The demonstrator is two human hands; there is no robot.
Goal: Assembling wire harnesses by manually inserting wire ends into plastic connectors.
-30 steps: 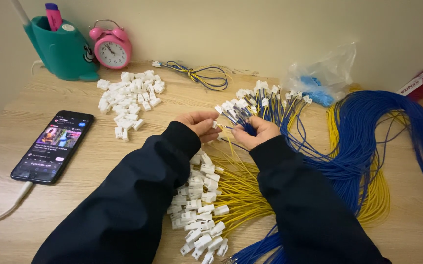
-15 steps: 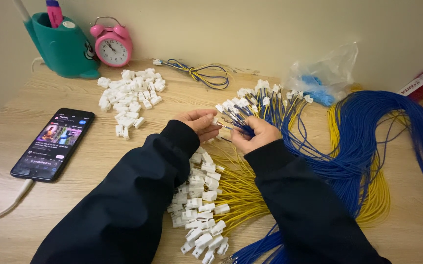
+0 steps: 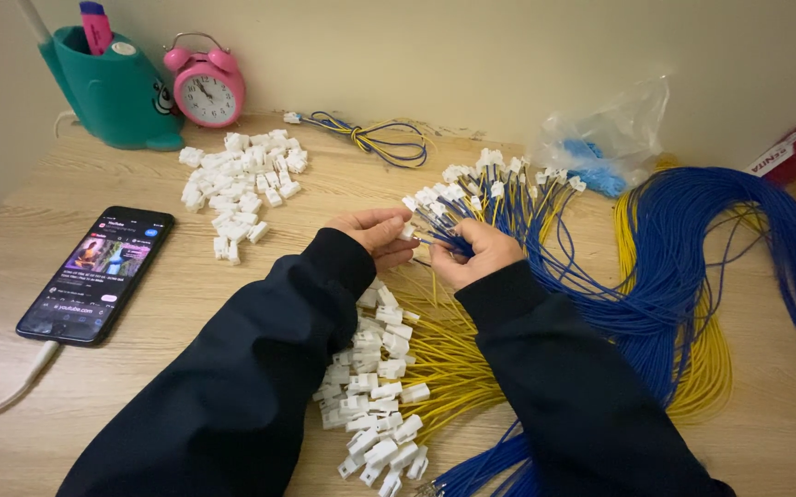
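The left hand [image 3: 378,230] pinches a small white connector [image 3: 407,232] between thumb and fingertips, its grip nearly closed. Just beside it at 3 o'clock, the right hand [image 3: 474,252] is curled tight around a bundle of blue and yellow wires [image 3: 508,207] whose white-tipped ends fan out toward 1 o'clock. Finished yellow leads with connectors [image 3: 380,405] lie at 6 o'clock between the sleeves. Loose white connectors [image 3: 237,184] sit at 10 o'clock, a phone [image 3: 96,273] at 9 o'clock on the tabletop [image 3: 186,304], with bare wood between them.

Both hands [image 3: 430,241] have shifted slightly left along the wire bundle [image 3: 508,207].
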